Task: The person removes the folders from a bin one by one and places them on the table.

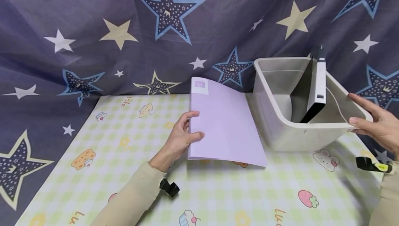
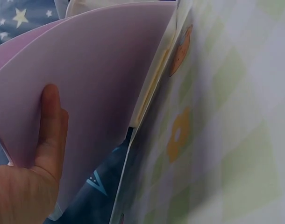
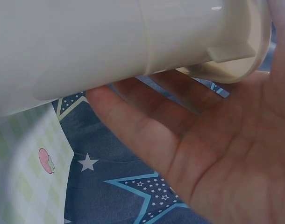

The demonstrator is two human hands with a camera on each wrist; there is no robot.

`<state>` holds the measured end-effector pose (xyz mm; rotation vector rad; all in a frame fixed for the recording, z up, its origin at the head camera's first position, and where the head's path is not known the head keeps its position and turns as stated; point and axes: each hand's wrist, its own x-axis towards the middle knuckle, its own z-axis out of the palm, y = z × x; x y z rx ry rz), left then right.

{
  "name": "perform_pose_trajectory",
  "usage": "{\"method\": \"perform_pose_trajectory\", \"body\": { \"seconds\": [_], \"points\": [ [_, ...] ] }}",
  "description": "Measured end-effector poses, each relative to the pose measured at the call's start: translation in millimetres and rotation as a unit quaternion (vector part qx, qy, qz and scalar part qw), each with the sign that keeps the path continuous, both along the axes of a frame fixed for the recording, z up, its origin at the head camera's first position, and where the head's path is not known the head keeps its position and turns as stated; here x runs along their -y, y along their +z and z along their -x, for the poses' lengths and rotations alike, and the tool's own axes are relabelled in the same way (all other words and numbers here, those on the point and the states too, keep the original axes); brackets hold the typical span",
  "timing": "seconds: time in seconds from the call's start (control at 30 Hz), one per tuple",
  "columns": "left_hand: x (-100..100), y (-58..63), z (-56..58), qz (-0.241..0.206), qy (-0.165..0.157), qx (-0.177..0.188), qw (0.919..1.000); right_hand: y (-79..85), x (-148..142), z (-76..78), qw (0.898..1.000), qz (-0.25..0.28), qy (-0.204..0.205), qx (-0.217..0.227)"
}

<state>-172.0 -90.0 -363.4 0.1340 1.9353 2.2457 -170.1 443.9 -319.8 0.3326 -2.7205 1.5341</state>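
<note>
purple folder (image 1: 224,125) is just left of the pale bin (image 1: 290,137), over the checked table (image 1: 274,191). its cover looks bendy and is gripped along one edge only, so the loose side could sag or splay and catch on the bin, or knock the leaning binder (image 1: 318,80). left hand (image 1: 180,130) curls fingers and thumb round the folder's left edge; right hand (image 1: 377,124), half closed, grips the bin's near right corner.

"life" (image 1: 126,101) and partial "lu" (image 1: 76,218) on checked tablecloth (image 1: 215,191)
</note>
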Motion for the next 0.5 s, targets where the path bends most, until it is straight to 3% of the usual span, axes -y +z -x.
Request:
{"method": "perform_pose_trajectory", "body": {
  "seconds": [0.1, 0.23, 0.43, 0.5],
  "points": [
    [-1.5, -2.4, 0.4, 0.003, 0.0, 0.002, 1.0, 0.1, -1.1, 0.3, 1.0, 0.027, 0.009, 0.004],
    [-3.5, -5.1, 1.1, 0.005, -0.002, -0.001, 1.0, 0.1, -2.3, 1.5, 1.0, 0.023, 0.002, 0.006],
    [-5.5, -6.6, 1.2, 0.005, -0.005, 0.002, 1.0, -0.6, -2.9, 0.9, 0.994, 0.104, 0.016, 0.02],
    [-6.1, -7.0, 1.2, 0.004, -0.007, 0.004, 1.0, -0.3, -2.3, 0.5, 0.994, 0.107, 0.013, 0.019]
  ]
}}
